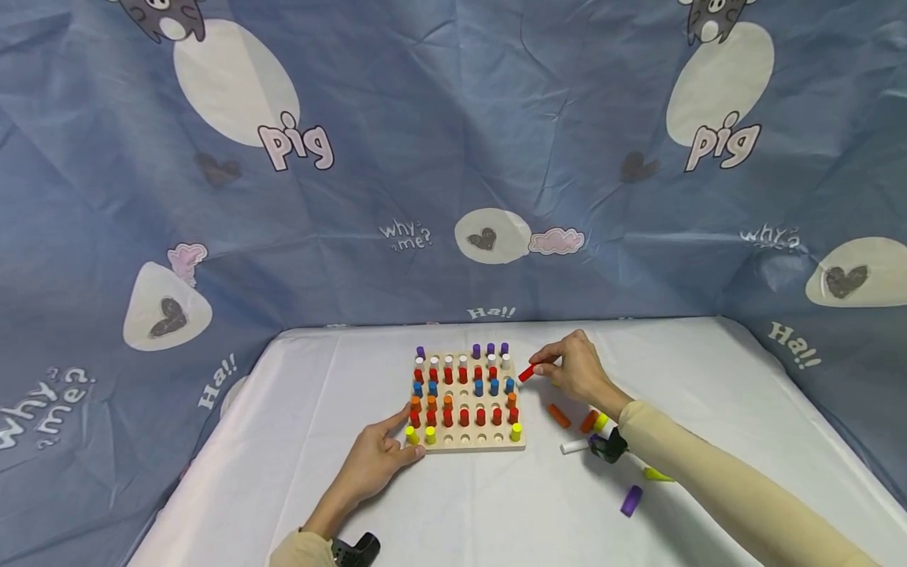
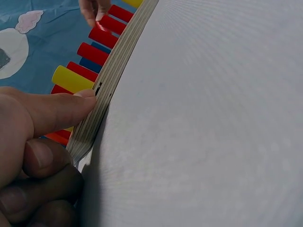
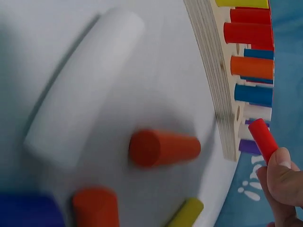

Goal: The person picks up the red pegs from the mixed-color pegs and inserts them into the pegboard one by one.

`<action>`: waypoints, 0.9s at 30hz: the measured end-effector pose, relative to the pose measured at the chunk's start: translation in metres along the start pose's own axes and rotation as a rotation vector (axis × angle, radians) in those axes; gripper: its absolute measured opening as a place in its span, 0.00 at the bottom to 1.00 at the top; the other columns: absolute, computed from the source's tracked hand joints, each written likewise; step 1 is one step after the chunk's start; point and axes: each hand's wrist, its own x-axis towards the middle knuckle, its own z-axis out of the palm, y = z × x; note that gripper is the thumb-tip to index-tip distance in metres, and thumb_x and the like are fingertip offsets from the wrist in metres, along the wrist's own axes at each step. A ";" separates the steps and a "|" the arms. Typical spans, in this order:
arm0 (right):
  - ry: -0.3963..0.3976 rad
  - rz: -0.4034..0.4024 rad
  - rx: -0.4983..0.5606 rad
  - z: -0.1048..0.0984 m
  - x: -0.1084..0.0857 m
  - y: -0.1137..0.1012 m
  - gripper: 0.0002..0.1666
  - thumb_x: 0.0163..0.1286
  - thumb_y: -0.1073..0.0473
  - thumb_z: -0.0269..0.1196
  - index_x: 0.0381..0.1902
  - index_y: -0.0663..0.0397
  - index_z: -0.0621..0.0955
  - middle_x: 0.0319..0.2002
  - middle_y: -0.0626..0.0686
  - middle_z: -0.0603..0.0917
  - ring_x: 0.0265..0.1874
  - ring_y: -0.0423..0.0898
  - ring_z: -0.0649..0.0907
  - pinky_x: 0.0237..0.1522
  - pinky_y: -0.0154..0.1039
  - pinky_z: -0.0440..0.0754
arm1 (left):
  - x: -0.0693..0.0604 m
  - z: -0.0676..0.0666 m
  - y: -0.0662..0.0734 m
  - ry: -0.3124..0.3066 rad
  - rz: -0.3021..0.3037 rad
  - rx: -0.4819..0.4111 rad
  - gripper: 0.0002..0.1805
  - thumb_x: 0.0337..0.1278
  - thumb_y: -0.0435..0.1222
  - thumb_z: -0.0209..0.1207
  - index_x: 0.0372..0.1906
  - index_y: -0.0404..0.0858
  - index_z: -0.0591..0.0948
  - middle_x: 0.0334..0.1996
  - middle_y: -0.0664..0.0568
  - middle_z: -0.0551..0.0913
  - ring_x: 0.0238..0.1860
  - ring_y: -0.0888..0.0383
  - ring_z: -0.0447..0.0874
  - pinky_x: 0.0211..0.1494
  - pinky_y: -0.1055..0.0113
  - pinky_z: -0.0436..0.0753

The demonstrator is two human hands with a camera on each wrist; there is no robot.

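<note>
A wooden pegboard point(image 1: 468, 450) lies on the white table, with rows of purple, white, red, blue, orange and yellow pegs upright in it and some bare holes. My left hand point(image 1: 373, 459) grips the board at its near left corner, thumb against the front edge point(image 2: 102, 90) and index finger along the left side. Just off the board's right side, my right hand point(image 1: 577, 368) pinches a red peg point(image 1: 526, 373) between thumb and fingertips. That red peg point(image 3: 263, 137) is tilted in the right wrist view, held in the air near the board's far right corner.
Loose pegs lie right of the board: an orange peg point(image 1: 559, 416), another orange one point(image 1: 589, 421), a white peg point(image 1: 575, 446), a purple peg point(image 1: 631, 501) and a yellow-green one point(image 1: 657, 474). The right forearm passes over this group. A blue printed cloth point(image 1: 439, 283) hangs behind the table.
</note>
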 end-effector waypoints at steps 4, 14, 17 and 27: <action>-0.018 0.011 0.009 0.010 0.005 -0.003 0.04 0.63 0.62 0.78 0.37 0.50 0.95 0.29 0.47 0.93 0.43 0.57 0.75 0.47 0.44 0.64 | -0.001 -0.002 -0.001 -0.005 0.006 -0.008 0.46 0.59 0.39 0.75 0.80 0.35 0.68 0.09 0.60 0.66 0.11 0.66 0.58 0.16 0.72 0.58; -0.019 -0.058 -0.071 0.023 0.014 -0.009 0.05 0.61 0.62 0.78 0.36 0.48 0.95 0.31 0.47 0.93 0.40 0.48 0.74 0.47 0.46 0.66 | 0.000 -0.002 -0.002 -0.017 0.029 -0.011 0.45 0.61 0.39 0.74 0.80 0.34 0.67 0.09 0.61 0.66 0.10 0.67 0.58 0.16 0.73 0.59; -0.016 -0.080 -0.086 0.024 0.016 -0.009 0.06 0.60 0.63 0.79 0.36 0.48 0.95 0.31 0.47 0.93 0.40 0.48 0.74 0.47 0.46 0.66 | 0.000 -0.001 -0.002 -0.013 0.024 -0.006 0.45 0.61 0.39 0.73 0.80 0.35 0.67 0.09 0.61 0.66 0.10 0.67 0.58 0.16 0.73 0.59; 0.018 -0.243 -0.159 0.026 0.019 -0.014 0.06 0.60 0.64 0.79 0.33 0.47 0.95 0.34 0.45 0.94 0.40 0.50 0.73 0.48 0.48 0.68 | -0.001 -0.001 0.000 -0.008 0.028 0.000 0.45 0.60 0.40 0.74 0.80 0.35 0.68 0.09 0.61 0.66 0.10 0.66 0.59 0.16 0.73 0.59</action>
